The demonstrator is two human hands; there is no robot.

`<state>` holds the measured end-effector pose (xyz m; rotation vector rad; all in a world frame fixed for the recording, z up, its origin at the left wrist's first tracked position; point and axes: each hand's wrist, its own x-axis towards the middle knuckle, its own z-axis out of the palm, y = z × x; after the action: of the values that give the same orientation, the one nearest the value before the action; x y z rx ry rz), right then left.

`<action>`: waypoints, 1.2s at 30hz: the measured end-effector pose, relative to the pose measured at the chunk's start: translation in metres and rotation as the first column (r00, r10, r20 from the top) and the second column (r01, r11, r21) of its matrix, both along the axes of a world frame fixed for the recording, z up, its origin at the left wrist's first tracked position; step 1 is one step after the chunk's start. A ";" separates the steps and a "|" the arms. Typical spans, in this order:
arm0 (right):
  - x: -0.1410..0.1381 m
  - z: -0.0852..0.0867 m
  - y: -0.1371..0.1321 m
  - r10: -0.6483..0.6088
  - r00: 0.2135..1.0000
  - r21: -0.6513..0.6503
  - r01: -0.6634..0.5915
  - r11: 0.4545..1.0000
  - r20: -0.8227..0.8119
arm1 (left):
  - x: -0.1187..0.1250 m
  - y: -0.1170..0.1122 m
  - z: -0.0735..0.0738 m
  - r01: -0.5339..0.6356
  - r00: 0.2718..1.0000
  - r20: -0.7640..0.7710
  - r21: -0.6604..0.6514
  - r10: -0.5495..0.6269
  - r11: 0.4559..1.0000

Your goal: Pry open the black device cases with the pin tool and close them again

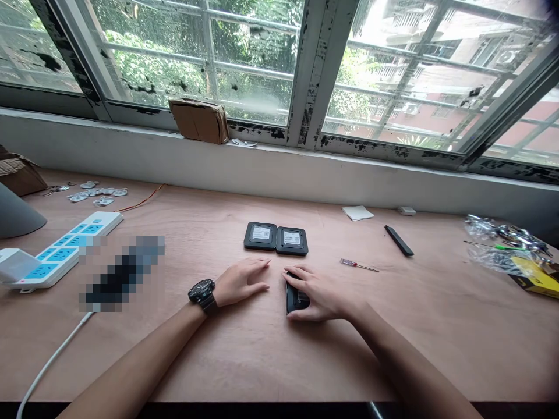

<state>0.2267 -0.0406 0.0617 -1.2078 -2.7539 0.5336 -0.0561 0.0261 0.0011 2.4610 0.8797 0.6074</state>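
Black device (pixel 293 302) held under right-hand grip (pixel 318 294), against plywood tabletop (pixel 414 343).

Both arms come in from the bottom corners, bare and angled toward each other, the left forearm (pixel 135 349) and right forearm (pixel 406 361) making a kind of V. Left hand (pixel 240 282) is lying pretty much flat, palm down, thumb out low. Right hand (pixel 318 294) is the busy one tbh: arched up at the knuckles, fingers (pixel 301 274) curled down in front, thumb wrapped low in a proper grip. The two hands are just apart, not quite touching.
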 end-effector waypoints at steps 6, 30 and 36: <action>0.001 -0.002 0.002 0.027 0.999 -0.039 -0.028 0.999 -0.030 | 0.000 0.000 -0.002 0.001 1.000 0.011 -0.001 -0.001 1.000; 0.056 -0.031 -0.028 -0.211 0.953 -0.016 0.213 0.977 -0.218 | 0.057 -0.046 0.000 0.022 0.992 -0.125 0.066 -0.014 0.998; 0.057 -0.030 -0.030 -0.196 0.960 -0.013 0.197 0.980 -0.199 | 0.054 -0.045 0.003 0.016 0.992 -0.123 0.080 -0.007 0.997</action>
<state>0.2835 -0.0703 0.0320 -1.3283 -2.4361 0.5885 -0.0021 -0.0190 0.0037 2.5977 0.9035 0.5005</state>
